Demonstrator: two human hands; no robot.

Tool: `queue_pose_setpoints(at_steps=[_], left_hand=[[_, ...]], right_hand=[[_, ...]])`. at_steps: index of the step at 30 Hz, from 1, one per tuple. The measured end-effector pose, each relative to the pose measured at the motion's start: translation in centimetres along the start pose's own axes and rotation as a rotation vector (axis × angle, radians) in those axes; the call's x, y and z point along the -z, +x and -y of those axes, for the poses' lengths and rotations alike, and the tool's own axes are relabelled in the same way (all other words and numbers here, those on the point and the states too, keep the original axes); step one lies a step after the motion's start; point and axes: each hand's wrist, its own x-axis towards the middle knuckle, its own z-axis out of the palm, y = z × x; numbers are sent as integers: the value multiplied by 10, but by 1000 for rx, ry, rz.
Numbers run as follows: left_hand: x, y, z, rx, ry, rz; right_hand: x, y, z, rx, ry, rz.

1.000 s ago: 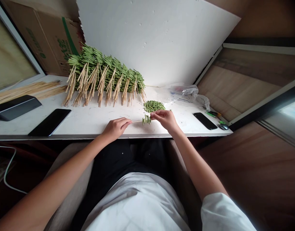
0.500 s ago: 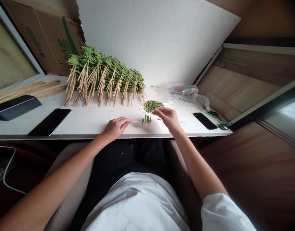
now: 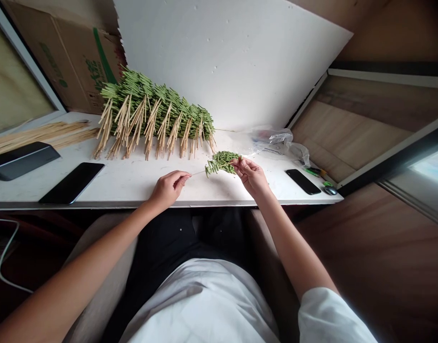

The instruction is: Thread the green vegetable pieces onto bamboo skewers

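My left hand [image 3: 170, 189] pinches the bare left end of a thin bamboo skewer [image 3: 198, 173] above the table's front part. Several short green bean pieces [image 3: 211, 167] are threaded crosswise along its middle. My right hand [image 3: 252, 175] is at the skewer's other end, thumb and fingers pinched together, and a small bit of green bean shows at the fingertips. Just behind lies a small pile of loose cut beans [image 3: 224, 156], partly hidden by the threaded pieces and my right fingers.
A large stack of filled bean skewers [image 3: 157, 112] stands at the back left. Bare skewers [image 3: 40, 133], a black device [image 3: 24, 159] and a phone [image 3: 73, 182] lie left. Another phone [image 3: 303, 181], a clear plastic bag [image 3: 276, 138] and a small dark object [image 3: 330, 190] are right.
The skewer with its beans has moved up and slightly left, tilting up toward the right. My left hand has shifted left, and my right fingers now meet at the skewer's far end.
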Motion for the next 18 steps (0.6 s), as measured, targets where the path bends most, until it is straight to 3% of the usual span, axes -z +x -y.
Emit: queue_pose_setpoints(at_steps=[18], left_hand=[[1,1,-3,1,-3,6]], right_hand=[[-10,-10,-8,-103,128,136]])
